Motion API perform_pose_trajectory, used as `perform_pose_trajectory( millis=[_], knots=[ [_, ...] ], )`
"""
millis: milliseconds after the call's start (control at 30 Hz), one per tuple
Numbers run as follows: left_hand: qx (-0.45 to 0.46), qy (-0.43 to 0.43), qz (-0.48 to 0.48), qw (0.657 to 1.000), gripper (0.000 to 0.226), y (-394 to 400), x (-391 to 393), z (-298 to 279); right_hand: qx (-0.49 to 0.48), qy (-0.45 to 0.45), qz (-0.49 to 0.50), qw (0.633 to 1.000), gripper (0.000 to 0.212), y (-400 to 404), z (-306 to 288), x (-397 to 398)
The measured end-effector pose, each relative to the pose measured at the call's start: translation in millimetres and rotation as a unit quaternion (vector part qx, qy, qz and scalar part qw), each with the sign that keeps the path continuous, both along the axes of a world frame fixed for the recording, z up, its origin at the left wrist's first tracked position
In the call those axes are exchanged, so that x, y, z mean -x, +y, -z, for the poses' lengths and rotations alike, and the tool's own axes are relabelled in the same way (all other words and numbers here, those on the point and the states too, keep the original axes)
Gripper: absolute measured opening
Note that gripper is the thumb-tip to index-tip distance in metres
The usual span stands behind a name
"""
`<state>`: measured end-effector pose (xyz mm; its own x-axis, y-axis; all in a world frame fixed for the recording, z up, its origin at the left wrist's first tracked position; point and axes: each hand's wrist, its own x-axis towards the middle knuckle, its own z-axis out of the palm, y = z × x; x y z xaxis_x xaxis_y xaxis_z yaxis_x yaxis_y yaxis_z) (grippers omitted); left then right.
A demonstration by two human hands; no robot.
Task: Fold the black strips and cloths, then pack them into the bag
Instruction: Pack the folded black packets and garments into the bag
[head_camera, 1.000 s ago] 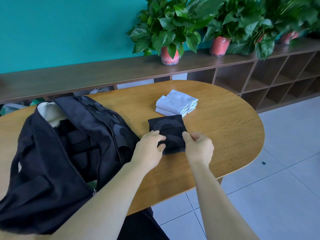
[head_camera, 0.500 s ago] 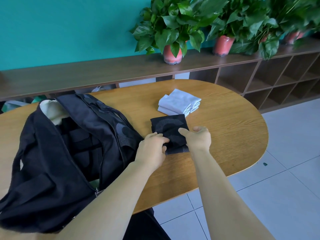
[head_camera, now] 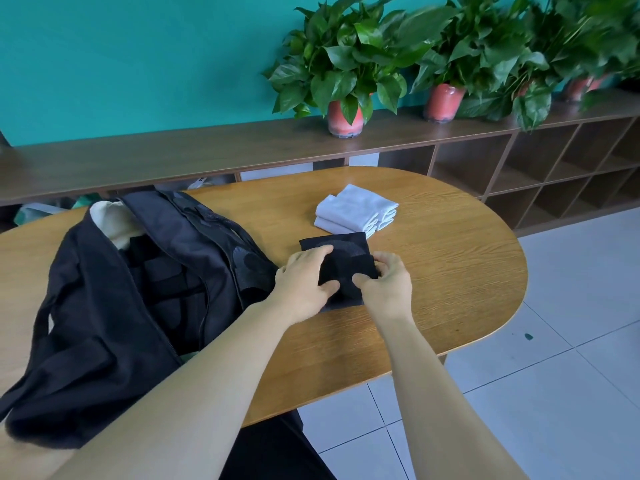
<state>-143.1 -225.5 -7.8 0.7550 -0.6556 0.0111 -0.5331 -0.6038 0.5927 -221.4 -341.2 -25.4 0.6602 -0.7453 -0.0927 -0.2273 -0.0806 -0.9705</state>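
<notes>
A small black cloth (head_camera: 341,251), folded to a rough square, lies on the wooden table (head_camera: 450,271) just right of the open black bag (head_camera: 104,289). My left hand (head_camera: 303,284) covers its left side, fingers laid over the top and thumb on the near part, gripping the fabric. On the right edge, my right hand (head_camera: 386,287) pinches the cloth between thumb and curled fingers. The near half of the cloth is hidden under both hands. A pale item (head_camera: 110,220) shows inside the bag's far end.
Folded white cloths (head_camera: 356,211) are stacked just beyond the black cloth. A long dark shelf unit (head_camera: 207,150) with potted plants (head_camera: 343,74) runs behind the table. Grey tiled floor (head_camera: 554,393) lies to the right, past the table's rounded end.
Both hands have slid farther onto the black cloth and closer together, the left fingers now reaching over its top. The cloth has stayed in place on the table.
</notes>
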Motion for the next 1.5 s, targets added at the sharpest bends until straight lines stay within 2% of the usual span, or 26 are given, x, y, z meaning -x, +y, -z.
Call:
perform_pose_trajectory(
  millis=[67, 167, 267, 367, 500, 567, 733, 900, 1033, 1300, 1400, 1500],
  knots=[
    [-0.038, 0.012, 0.008, 0.999, 0.060, -0.6, -5.0, -1.9, -0.028, -0.035, -0.016, 0.999, 0.048, -0.7, -3.1, 5.4],
    [-0.047, 0.044, 0.001, 0.998, 0.046, 4.2, -15.9, -3.6, -0.060, -0.082, -0.033, 0.994, 0.046, -2.9, -16.0, 13.1],
    [0.013, 0.083, 0.019, 0.996, 0.035, 14.4, -20.1, -19.7, -0.067, -0.099, -0.040, 0.992, 0.049, -3.2, -32.7, 16.0],
    [0.080, 0.123, 0.010, 0.989, 0.022, 32.0, -22.0, -45.7, -0.052, -0.088, -0.050, 0.994, 0.055, 1.8, -50.3, 14.1],
    [0.122, 0.196, -0.032, 0.972, 0.014, 73.7, -36.5, -75.6, -0.039, -0.059, -0.089, 0.993, 0.060, 24.1, -72.2, -3.9],
    [0.142, 0.239, -0.066, 0.958, 0.016, 104.2, -46.3, -85.7, -0.024, -0.048, -0.119, 0.991, 0.064, 46.3, -78.1, -21.2],
    [0.158, 0.285, -0.174, 0.929, 0.028, 178.7, -67.2, -79.8, 0.068, 0.005, -0.186, 0.980, 0.054, 114.2, -81.2, -62.6],
    [0.101, 0.280, -0.212, 0.931, 0.021, 207.6, -69.8, -54.1, 0.193, 0.122, -0.211, 0.950, 0.049, 154.9, -72.8, -75.0],
    [-0.003, 0.236, -0.187, 0.954, 0.021, 219.1, -70.7, -63.6, 0.202, 0.164, -0.231, 0.938, 0.058, 168.9, -67.7, -74.6],
    [-0.141, 0.209, -0.159, 0.955, 0.027, 249.4, -62.4, -61.4, 0.184, 0.244, -0.311, 0.900, 0.058, 198.2, -53.4, -69.8],
    [-0.159, 0.168, -0.144, 0.962, 0.036, 249.0, -56.3, -48.4, 0.220, 0.275, -0.309, 0.883, 0.055, 198.2, -52.8, -67.8],
    [-0.142, 0.142, -0.156, 0.967, 0.032, 249.2, -50.9, -36.5, 0.256, 0.288, -0.300, 0.873, 0.053, 197.7, -52.1, -67.1]
  ],
)
